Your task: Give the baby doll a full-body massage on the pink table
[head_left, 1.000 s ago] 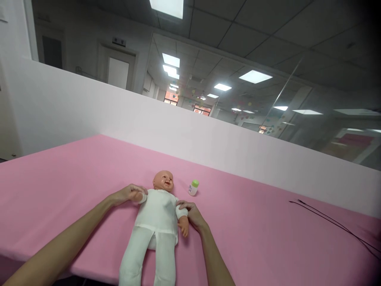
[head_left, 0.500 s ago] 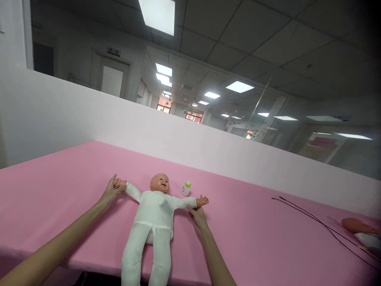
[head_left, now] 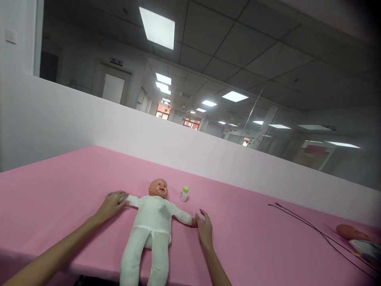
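Observation:
A baby doll (head_left: 154,212) in a white top and white trousers lies on its back on the pink padded table (head_left: 253,238), arms stretched out sideways. At the doll's arm on the left side of the view, my left hand (head_left: 111,205) is closed over the doll's hand, which it mostly hides. On the other side, my right hand (head_left: 205,231) touches the doll's other hand (head_left: 194,222), its fingers apart and slightly curved. My palm hides part of that small hand. Beside the doll's head stands a small bottle (head_left: 183,194) with a green cap.
Thin black cords (head_left: 312,227) lie across the right of the table. Another doll (head_left: 353,233) lies at the right edge, cut off by the frame. A low white wall (head_left: 190,149) with glass above it borders the table's far side.
The doll's arm at the right has come down a little. My right hand has shifted from its forearm to its hand, fingers spreading. My left hand now covers the other doll hand, lower than before.

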Motion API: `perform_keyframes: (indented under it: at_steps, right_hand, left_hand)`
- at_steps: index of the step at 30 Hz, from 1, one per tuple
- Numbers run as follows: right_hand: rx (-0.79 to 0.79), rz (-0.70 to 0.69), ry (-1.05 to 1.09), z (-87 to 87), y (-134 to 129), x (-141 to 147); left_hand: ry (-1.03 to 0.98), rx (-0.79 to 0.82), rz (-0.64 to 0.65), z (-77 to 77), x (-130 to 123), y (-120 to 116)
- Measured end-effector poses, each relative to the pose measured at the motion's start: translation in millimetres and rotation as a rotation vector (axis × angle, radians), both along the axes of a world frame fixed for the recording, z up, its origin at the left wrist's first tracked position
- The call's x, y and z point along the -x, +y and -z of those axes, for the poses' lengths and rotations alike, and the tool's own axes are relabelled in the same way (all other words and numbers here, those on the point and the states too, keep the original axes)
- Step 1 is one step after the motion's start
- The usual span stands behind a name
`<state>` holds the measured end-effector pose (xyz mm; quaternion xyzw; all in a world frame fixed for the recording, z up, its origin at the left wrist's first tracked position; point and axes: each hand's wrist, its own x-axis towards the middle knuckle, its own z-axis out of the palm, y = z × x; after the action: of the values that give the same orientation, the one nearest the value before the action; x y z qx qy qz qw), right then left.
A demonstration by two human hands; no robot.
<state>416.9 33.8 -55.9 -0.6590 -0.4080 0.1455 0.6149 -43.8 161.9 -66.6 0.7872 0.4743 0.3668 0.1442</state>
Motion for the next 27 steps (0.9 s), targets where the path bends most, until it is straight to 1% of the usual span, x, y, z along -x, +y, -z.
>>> perform_keyframes:
  at_steps: [1,2,4,6,8,11,13,15,16,17,18,19,20,22,23,24,25,27]
  right_hand:
    - [0.015,-0.048,-0.091,-0.8,-1,5]
    - [0.047,-0.107,-0.195,-1.6,-2,10]
    - [0.142,-0.199,-0.407,-2.9,-3,21]
    - [0.243,-0.199,-0.566,-4.0,-4,28]
    - [0.322,-0.158,-0.683,-4.7,-4,33]
    - [0.363,-0.141,-0.748,-5.2,-3,31]
    - [0.33,-0.151,-0.723,-6.6,-2,26]
    - [0.272,-0.148,-0.677,-10.7,2,18]
    - [0.248,-0.141,-0.661,-14.0,6,14]
    - [0.23,-0.136,-0.655,-18.1,12,10]
    - [0.219,-0.133,-0.657,-22.8,19,6]
    - [0.212,-0.132,-0.665,-27.7,27,2]
    - [0.205,-0.133,-0.675,-32.3,36,-2]
    - [0.186,-0.132,-0.69,-39.9,57,-9]
    - [0.175,-0.129,-0.694,-42.3,67,-13]
    - [0.165,-0.127,-0.699,-43.6,77,-16]
    - [0.155,-0.129,-0.705,-43.9,86,-18]
    - [0.138,-0.151,-0.718,-41.4,101,-22]
  left_hand:
    - [-0.025,0.016,0.067,-1.7,-3,-2]
    - [-0.051,0.031,0.103,-3.1,-6,-4]
    - [-0.111,0.054,0.106,-5.5,-11,-3]
    - [-0.185,0.087,0.084,-7.8,-15,1]
    - [-0.253,0.131,0.059,-10.0,-19,8]
    - [-0.244,0.157,0.016,-15.1,-27,17]
    - [-0.212,0.083,0.018,-22.5,-36,15]
    - [-0.235,-0.032,0.093,-35.1,-53,5]
    - [-0.272,-0.08,0.16,-43.2,-66,-2]
    - [-0.31,-0.095,0.237,-52.0,-82,-10]
    - [-0.361,-0.066,0.302,-60.9,-101,-18]
    - [-0.422,-0.007,0.375,-69.3,-122,-25]
    - [-0.493,0.087,0.448,-76.5,-145,-29]
    - [-0.644,0.346,0.578,-85.5,-193,-30]
    - [-0.741,0.49,0.606,-87.0,-217,-25]
    - [-0.834,0.635,0.593,-86.6,-239,-18]
    - [-0.905,0.757,0.553,-84.5,-260,-8]
    - [-0.936,0.862,0.49,-76.6,-296,14]
